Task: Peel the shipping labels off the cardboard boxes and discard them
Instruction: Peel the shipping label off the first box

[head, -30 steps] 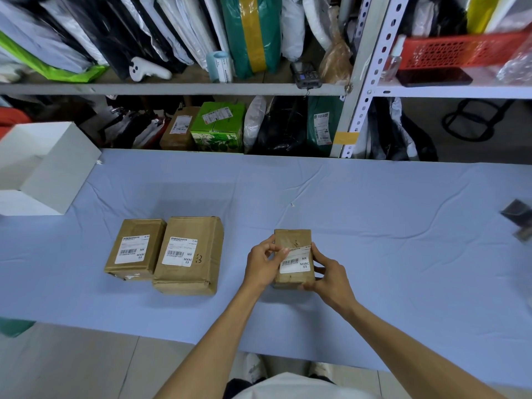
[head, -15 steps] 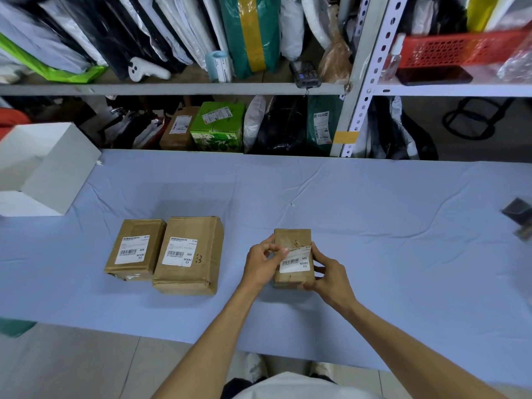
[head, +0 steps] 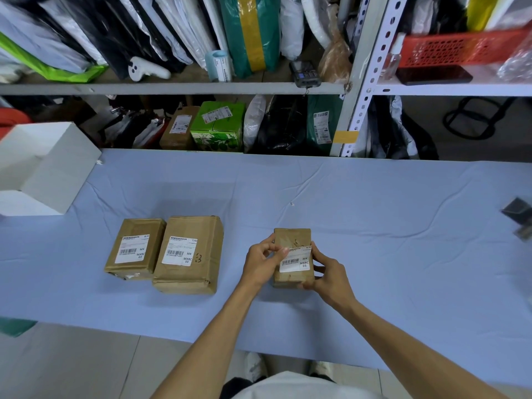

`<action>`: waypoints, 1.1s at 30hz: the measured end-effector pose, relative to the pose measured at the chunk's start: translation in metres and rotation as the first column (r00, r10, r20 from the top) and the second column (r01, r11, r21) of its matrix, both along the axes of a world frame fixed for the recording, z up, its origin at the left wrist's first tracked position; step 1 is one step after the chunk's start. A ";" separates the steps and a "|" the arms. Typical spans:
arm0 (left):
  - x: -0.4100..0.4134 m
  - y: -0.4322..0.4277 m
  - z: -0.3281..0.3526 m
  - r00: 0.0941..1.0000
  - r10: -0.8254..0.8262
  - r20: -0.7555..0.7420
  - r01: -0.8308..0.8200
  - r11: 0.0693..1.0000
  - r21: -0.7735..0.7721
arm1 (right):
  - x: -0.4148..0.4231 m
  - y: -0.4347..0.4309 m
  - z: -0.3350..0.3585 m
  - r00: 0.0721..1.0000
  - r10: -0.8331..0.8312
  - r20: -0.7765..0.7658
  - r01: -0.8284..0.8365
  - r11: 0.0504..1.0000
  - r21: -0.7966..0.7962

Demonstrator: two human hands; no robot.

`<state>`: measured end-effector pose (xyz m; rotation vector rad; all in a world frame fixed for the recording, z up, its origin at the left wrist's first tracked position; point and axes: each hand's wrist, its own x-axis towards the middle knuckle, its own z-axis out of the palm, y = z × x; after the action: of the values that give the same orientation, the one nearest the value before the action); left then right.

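Observation:
A small brown cardboard box [head: 291, 239] stands on the blue table cloth [head: 374, 226] near its front edge. Its white shipping label [head: 296, 260] faces up. My left hand [head: 260, 264] pinches the label's upper left corner, thumb and fingers curled. My right hand [head: 328, 272] grips the box's right side and lower corner. Left of it lie two more brown boxes, a larger one [head: 188, 253] with its label [head: 180, 251] and a smaller one [head: 135, 249] with its label [head: 133, 249], side by side and touching.
A white open box [head: 43, 168] sits at the table's far left. Metal shelving [head: 359, 82] behind the table is packed with parcels and bags. A dark object [head: 518, 217] lies at the right edge. Below the front edge I see floor and my shoes.
The label's upper left corner has lifted slightly under my left fingers. The box and both hands stay in nearly the same place.

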<state>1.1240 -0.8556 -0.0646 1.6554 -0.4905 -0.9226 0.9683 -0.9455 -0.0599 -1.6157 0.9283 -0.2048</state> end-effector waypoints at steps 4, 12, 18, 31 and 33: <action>0.002 0.001 -0.002 1.000 0.005 -0.004 -0.005 1.000 0.001 | 0.001 0.001 0.000 1.000 0.005 0.001 -0.005 1.000 -0.008; 0.000 0.001 -0.002 1.000 0.006 -0.009 -0.006 1.000 0.017 | 0.000 -0.001 -0.001 1.000 0.014 -0.012 -0.014 1.000 -0.011; 0.002 0.003 -0.001 1.000 0.011 -0.012 -0.011 1.000 0.019 | 0.001 0.000 0.000 1.000 0.019 -0.007 -0.020 1.000 -0.014; -0.003 0.002 0.017 1.000 -0.006 -0.027 0.006 1.000 0.023 | 0.001 -0.001 0.000 1.000 0.016 -0.007 -0.016 1.000 -0.015; -0.002 0.002 0.017 1.000 -0.006 -0.031 0.006 1.000 0.015 | 0.001 -0.001 0.001 1.000 0.016 -0.006 -0.016 1.000 -0.011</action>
<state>1.1216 -0.8534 -0.0478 1.6514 -0.4685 -0.9569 0.9694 -0.9462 -0.0593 -1.6339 0.9195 -0.1946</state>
